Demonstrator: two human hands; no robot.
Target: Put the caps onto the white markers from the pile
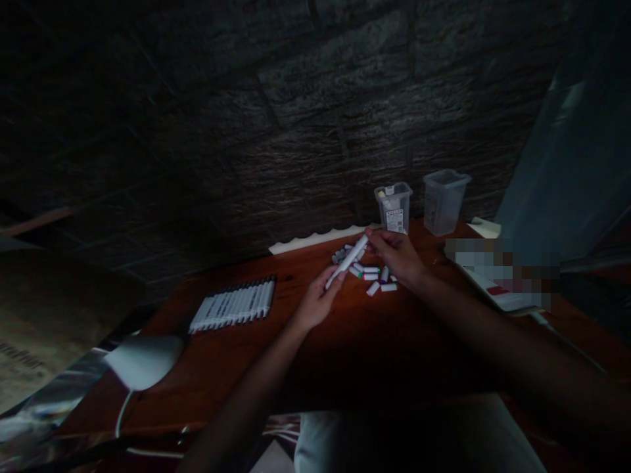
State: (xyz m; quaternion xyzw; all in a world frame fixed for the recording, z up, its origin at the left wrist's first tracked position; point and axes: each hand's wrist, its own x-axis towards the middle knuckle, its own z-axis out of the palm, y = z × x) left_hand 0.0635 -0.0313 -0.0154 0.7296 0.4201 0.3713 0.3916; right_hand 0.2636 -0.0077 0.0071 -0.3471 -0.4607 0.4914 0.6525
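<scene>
A white marker (351,260) slants up to the right between my two hands, above the wooden table. My left hand (318,301) is closed around its lower end. At the upper end, the thumb and fingers of my right hand (394,253) pinch the tip; whether a cap is in them I cannot make out. Loose marker caps (371,276), white with coloured ends, lie scattered under and beside the marker. Further left, several white markers (234,305) lie side by side in a neat row.
Two clear plastic containers stand at the back: a smaller labelled one (393,209) and a larger one (445,202). A white wavy-edged strip (320,239) lies along the stone-patterned wall. A white lamp-like object (145,361) with a cable is front left. A flat, partly blurred item (513,299) lies right.
</scene>
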